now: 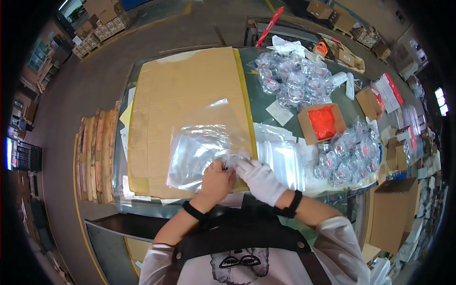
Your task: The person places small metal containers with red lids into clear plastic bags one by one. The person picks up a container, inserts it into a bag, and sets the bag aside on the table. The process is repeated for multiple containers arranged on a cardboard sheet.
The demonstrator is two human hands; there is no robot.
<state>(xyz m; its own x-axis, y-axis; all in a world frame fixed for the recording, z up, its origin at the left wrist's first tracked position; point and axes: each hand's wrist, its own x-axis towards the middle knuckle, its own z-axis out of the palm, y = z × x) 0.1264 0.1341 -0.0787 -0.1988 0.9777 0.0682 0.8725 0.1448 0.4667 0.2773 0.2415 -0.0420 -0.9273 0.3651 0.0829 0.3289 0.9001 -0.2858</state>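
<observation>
My bare left hand (216, 180) and my white-gloved right hand (259, 179) meet at the near edge of the table, both pinching the corner of a clear plastic bag (199, 147). The bag lies spread over a large sheet of brown cardboard (185, 80) and reaches away to the left. A small wrapped item seems to sit between my fingers, but it is too crumpled to make out. A stack of flat clear bags (282, 159) lies just right of my right hand.
Two heaps of small bagged parts sit at the back (294, 78) and right (351, 152). Between them stands an open carton with orange contents (323, 122). More cartons (392, 213) crowd the right side. Wooden pallets (97, 152) stand left of the table on the concrete floor.
</observation>
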